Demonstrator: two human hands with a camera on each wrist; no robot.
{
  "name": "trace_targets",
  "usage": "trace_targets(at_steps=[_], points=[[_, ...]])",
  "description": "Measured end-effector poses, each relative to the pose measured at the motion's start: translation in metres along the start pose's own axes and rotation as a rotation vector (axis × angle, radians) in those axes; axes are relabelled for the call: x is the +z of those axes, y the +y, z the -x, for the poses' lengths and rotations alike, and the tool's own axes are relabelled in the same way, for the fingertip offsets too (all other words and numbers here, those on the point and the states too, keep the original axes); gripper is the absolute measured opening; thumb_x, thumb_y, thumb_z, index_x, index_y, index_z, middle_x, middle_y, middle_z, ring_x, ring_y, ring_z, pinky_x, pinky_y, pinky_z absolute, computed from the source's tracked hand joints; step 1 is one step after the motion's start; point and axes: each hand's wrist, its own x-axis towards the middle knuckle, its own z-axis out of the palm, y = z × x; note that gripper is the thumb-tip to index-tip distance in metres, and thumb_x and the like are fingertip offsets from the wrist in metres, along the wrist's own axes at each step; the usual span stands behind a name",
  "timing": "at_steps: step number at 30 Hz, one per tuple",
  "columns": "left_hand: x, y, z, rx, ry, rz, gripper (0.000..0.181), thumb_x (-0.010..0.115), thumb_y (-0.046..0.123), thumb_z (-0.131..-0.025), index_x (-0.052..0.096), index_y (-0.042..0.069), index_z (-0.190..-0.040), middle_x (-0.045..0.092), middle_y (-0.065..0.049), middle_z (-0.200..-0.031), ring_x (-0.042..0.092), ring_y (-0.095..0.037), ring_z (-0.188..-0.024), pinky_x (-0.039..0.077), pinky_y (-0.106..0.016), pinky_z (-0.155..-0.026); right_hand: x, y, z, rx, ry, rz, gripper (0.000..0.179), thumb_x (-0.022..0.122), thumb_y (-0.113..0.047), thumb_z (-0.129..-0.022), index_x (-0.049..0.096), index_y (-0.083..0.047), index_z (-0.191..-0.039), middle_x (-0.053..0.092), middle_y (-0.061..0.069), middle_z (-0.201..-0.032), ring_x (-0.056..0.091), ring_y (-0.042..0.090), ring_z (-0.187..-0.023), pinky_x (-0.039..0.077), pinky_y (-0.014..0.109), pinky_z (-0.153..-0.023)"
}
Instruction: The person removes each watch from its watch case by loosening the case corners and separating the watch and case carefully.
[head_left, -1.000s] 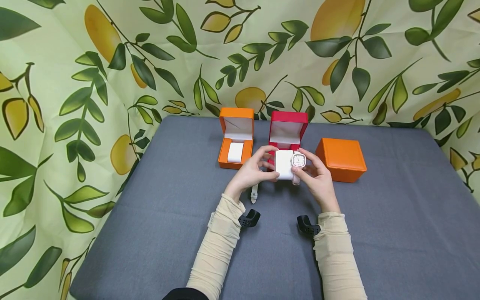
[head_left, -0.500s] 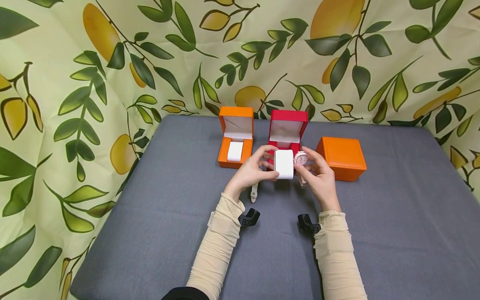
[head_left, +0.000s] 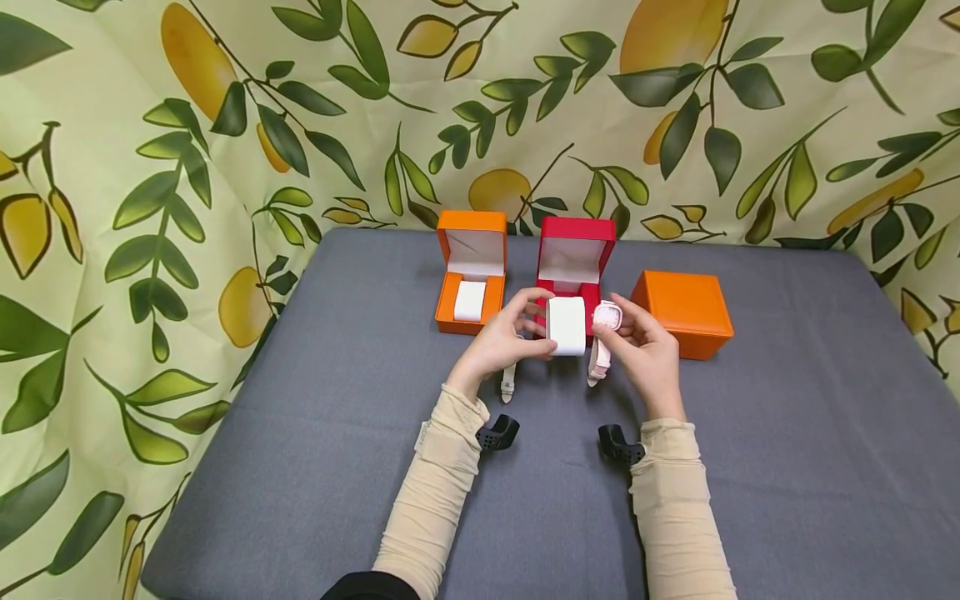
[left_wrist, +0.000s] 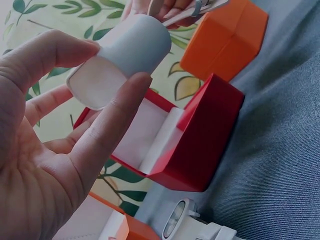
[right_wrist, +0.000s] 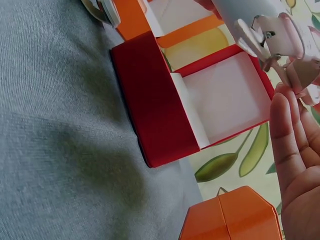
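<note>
**Pillow and watch held apart above the red box**

**Step in hand.** The left hand (head_left: 501, 340) holds the white pillow (head_left: 567, 326) in the air just in front of the open red box (head_left: 574, 260). Thumb and fingers (left_wrist: 111, 120) are curled round the pillow's sides; the left wrist view shows its hollow end facing the palm. The right hand (head_left: 643, 350) holds the pink watch (head_left: 604, 321) just beside the pillow, on its right. The case is pinched between thumb and fingers, and the strap hangs loose below. The right wrist view shows the buckle (right_wrist: 265, 35) open, close against the pillow. Judged from this, the watch is off the pillow and not yet wrapped round it.

**Next move.** The likely step is to bring the strap round the pillow. This calls for the left hand to keep the pillow steady and the right hand to guide the strap's free end without twisting it.

**Surroundings, left to right.**
- An open orange box (head_left: 471, 271) stands at the left, with its own white pillow seated inside.
- A second, white watch (head_left: 509, 382) lies on the grey counter (head_left: 300, 433) below the left hand.
- The red box stands open with its tray vacant.
- A shut orange box (head_left: 684, 313) stands just right of the right hand.

**Obstructions.** The red box lid stands upright close behind both hands. The shut orange box limits room to the right.
</note>
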Motion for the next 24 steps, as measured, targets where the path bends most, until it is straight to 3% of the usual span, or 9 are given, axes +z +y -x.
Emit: trace_targets(at_steps=[4,10,17,20,24], points=[[0.0,-0.001,-0.001,0.003,0.0,0.004,0.064,0.07,0.002,-0.079,0.04,0.02,-0.133,0.048,-0.014,-0.121,0.061,-0.022,-0.093,0.057,-0.032,-0.071,-0.002,0.003,-0.002,-0.001,0.01,0.045,0.049,0.074,-0.003,-0.076,0.059,-0.003,-0.123,0.058,-0.018,-0.073,0.053,-0.001,-0.065,0.045,0.008,-0.062],[0.0,-0.002,-0.002,-0.003,0.005,-0.008,0.064,0.07,0.003,-0.079,0.041,0.02,-0.132,0.049,-0.013,-0.121,0.061,-0.022,-0.093,0.056,-0.031,-0.071,-0.007,0.026,-0.01,-0.018,0.005,0.084,0.047,0.077,-0.007,-0.074,0.059,-0.008,-0.117,0.062,-0.014,-0.076,0.057,-0.001,-0.066,0.047,0.009,-0.063],[-0.001,-0.001,-0.002,0.007,0.008,-0.012,0.064,0.07,0.002,-0.079,0.041,0.019,-0.133,0.049,-0.015,-0.121,0.061,-0.024,-0.095,0.056,-0.031,-0.07,-0.015,0.037,-0.011,-0.106,-0.065,0.296,0.041,0.076,-0.014,-0.076,0.061,-0.009,-0.113,0.069,0.017,-0.086,0.054,-0.009,-0.064,0.045,0.005,-0.061],[-0.001,-0.001,-0.002,0.008,0.009,-0.023,0.064,0.07,0.003,-0.079,0.041,0.02,-0.133,0.05,-0.014,-0.121,0.061,-0.024,-0.095,0.056,-0.029,-0.07,-0.019,0.037,-0.011,-0.103,-0.108,0.406,0.039,0.076,-0.015,-0.076,0.061,-0.008,-0.112,0.069,0.018,-0.083,0.054,-0.007,-0.063,0.044,0.005,-0.06],[-0.002,-0.002,-0.001,0.007,0.011,-0.043,0.064,0.07,0.005,-0.079,0.041,0.02,-0.133,0.05,-0.013,-0.121,0.061,-0.023,-0.095,0.055,-0.027,-0.07,-0.022,0.034,-0.011,-0.067,-0.194,0.547,0.036,0.074,-0.015,-0.077,0.057,-0.006,-0.108,0.066,0.015,-0.078,0.055,0.008,-0.064,0.044,0.014,-0.058]])
